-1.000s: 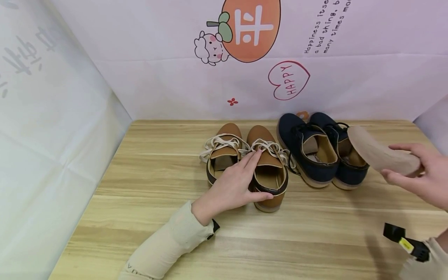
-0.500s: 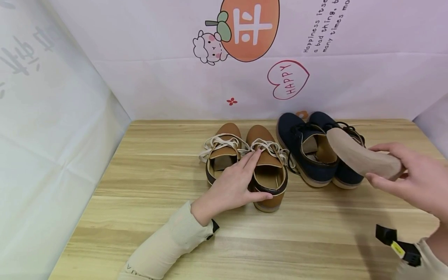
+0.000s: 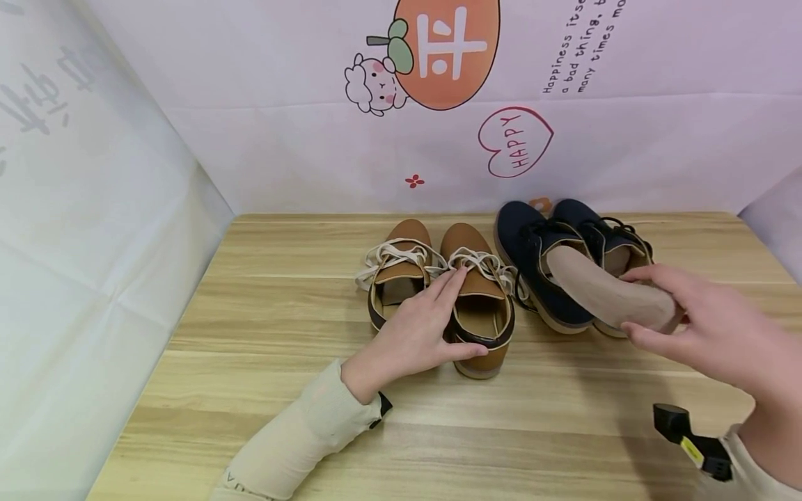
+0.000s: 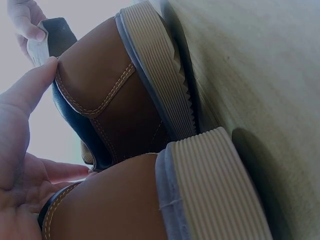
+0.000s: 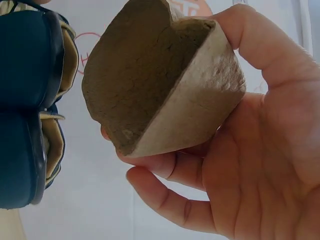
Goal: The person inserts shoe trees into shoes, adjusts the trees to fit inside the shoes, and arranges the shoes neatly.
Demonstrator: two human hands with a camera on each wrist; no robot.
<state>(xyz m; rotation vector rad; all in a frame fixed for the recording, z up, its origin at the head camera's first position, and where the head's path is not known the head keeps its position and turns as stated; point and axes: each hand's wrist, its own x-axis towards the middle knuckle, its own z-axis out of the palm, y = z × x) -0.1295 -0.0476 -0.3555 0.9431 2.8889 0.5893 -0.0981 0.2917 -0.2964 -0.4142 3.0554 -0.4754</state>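
My right hand (image 3: 702, 327) grips a beige moulded-pulp shoe insert (image 3: 604, 285) by its back end, above the navy shoes. In the right wrist view the shoe insert (image 5: 190, 95) is hollow, held between thumb and fingers. Its front tip overlaps the opening of the left navy shoe (image 3: 551, 278); whether it touches the shoe I cannot tell. My left hand (image 3: 410, 334) rests on the right brown shoe (image 3: 479, 358), fingertips by the laces and thumb at the heel. The left brown shoe (image 3: 401, 278) is partly behind that hand. In the left wrist view the thumb (image 4: 42, 75) touches the heel collar.
Both pairs stand on a wooden tabletop (image 3: 282, 264) with toes toward a printed white cloth backdrop (image 3: 301, 153). The right navy shoe (image 3: 617, 243) stands close beside its mate. White cloth (image 3: 113, 250) also hangs on the left side.
My right hand has moved left with the shoe insert, from beside the right navy shoe to over the left navy shoe's opening. My left hand has stayed on the brown shoe.
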